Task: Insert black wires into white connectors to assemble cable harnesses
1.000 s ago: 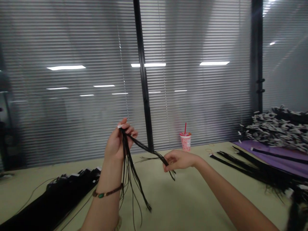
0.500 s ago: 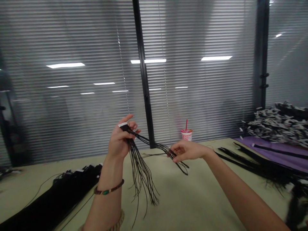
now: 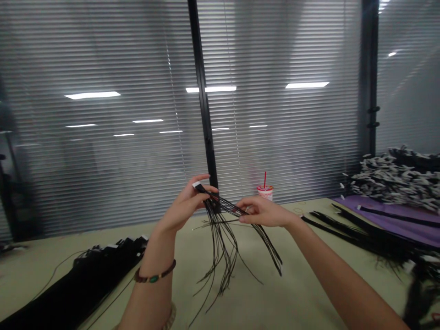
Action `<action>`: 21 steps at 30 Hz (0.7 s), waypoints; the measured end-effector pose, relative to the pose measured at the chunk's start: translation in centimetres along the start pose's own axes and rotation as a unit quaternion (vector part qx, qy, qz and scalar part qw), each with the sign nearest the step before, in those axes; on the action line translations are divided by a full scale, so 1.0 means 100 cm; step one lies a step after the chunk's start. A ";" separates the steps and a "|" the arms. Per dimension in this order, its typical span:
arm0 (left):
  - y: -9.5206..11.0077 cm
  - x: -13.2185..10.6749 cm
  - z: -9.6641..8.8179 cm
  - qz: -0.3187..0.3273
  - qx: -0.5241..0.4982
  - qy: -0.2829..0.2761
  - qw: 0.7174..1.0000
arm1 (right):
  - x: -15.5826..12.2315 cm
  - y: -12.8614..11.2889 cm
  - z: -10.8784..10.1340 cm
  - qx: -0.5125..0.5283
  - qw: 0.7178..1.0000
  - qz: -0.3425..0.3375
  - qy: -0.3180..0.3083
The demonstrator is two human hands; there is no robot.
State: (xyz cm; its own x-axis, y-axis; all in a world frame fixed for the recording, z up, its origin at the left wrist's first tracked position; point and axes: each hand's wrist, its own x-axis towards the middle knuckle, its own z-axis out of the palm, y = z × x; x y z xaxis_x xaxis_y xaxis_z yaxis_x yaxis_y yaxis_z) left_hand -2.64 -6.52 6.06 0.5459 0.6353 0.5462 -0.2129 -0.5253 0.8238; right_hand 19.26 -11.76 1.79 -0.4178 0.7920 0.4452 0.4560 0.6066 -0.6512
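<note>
My left hand [image 3: 187,204] grips a wire harness [image 3: 220,238] close to its white connector, thumb pressed against the fingers and index finger stretched out. Many thin black wires fan out and hang down from there over the table. On the right, my right hand [image 3: 261,212] pinches a part of the same wires between thumb and fingers, their loose ends drooping past it. Both hands are raised above the table, a short gap apart. The right fingertips are partly covered by wires.
Black cable bundles [image 3: 68,284] lie at the left on the pale table [image 3: 275,293]. More black cables [image 3: 364,233] rest at the right beside a purple sheet [image 3: 388,215], with a heap of white-ended cables [image 3: 402,178] behind. A cup with a red straw [image 3: 265,192] stands before the blinds.
My left hand has moved right with the connector, closer to my right hand. The hanging wires have swung right, and the ends beyond my right hand now reach lower.
</note>
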 end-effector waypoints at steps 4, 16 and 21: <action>-0.010 0.007 0.012 -0.007 0.054 -0.012 0.998 | 0.005 0.001 0.004 0.040 0.999 0.018 0.030; -0.029 0.016 0.033 -0.011 0.032 -0.045 0.998 | 0.011 0.006 0.007 0.088 0.994 0.018 0.067; -0.031 0.017 0.023 -0.013 0.025 -0.014 1.000 | 0.010 0.004 0.008 0.050 0.997 0.022 0.062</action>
State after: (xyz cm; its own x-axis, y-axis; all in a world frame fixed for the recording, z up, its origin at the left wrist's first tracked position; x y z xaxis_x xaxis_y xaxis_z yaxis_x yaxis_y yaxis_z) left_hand 0.82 -5.15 4.12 0.5736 0.6331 0.5198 -0.1585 -0.5368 0.8287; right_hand 18.38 -10.83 1.47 -0.2956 0.8240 0.4834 0.3892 0.5660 -0.7268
